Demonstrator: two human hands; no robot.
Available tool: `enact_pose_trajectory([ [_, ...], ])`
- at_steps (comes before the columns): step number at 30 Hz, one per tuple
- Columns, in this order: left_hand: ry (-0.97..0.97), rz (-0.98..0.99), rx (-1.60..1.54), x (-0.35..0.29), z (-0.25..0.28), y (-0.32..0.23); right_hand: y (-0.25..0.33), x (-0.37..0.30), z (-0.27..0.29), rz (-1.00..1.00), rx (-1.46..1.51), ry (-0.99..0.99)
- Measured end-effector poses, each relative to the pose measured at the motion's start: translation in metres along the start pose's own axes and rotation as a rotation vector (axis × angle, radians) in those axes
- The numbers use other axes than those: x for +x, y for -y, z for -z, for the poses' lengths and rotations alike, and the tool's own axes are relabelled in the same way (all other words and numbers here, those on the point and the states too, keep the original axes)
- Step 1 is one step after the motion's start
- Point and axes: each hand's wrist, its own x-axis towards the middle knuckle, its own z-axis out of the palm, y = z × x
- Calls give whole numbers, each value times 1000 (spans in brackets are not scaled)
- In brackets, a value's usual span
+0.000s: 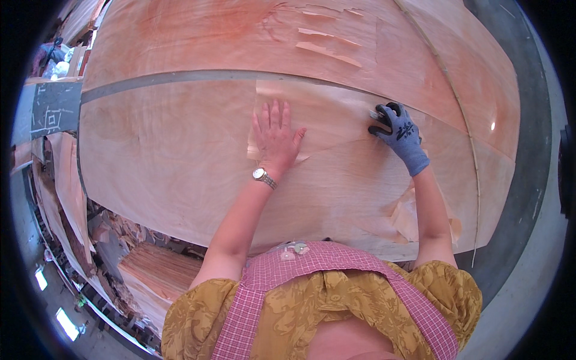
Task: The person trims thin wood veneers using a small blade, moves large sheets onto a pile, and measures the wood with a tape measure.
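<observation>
My left hand (277,135), bare and with a watch (260,174) on its wrist, lies flat with fingers stretched on a thin piece of wood veneer (330,102). That piece rests on a large pale wood sheet (162,144). To the right, my right hand (401,137) wears a blue-grey glove with black fingertips. Its fingers are curled together near the piece's right end, around something small and shiny that I cannot make out. Torn veneer scraps (405,216) lie beside my right forearm.
Beyond a narrow grey gap lies another reddish wood sheet (192,39) with loose veneer strips (327,54) on it. A long thin stick (447,72) crosses both sheets at the right. Stacked veneer (159,267) and broken scraps fill the lower left.
</observation>
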Motion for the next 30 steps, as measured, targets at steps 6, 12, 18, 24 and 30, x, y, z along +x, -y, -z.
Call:
enact_pose_trajectory([
  [6, -39, -1, 12, -2, -1, -1, 0, -4, 2, -12, 9, 2],
  [12, -57, -18, 5, 11, -1, 2, 21, -5, 15, -26, -3, -90],
  [18, -77, 5, -77, 19, -11, 20, 67, 19, 2, 145, 244, -228],
  [24, -93, 71, -102, 31, -9, 29, 162, 70, -64, 229, 65, 21],
  [30, -188, 58, -151, 43, -11, 44, 212, 108, -75, 146, -141, 188],
])
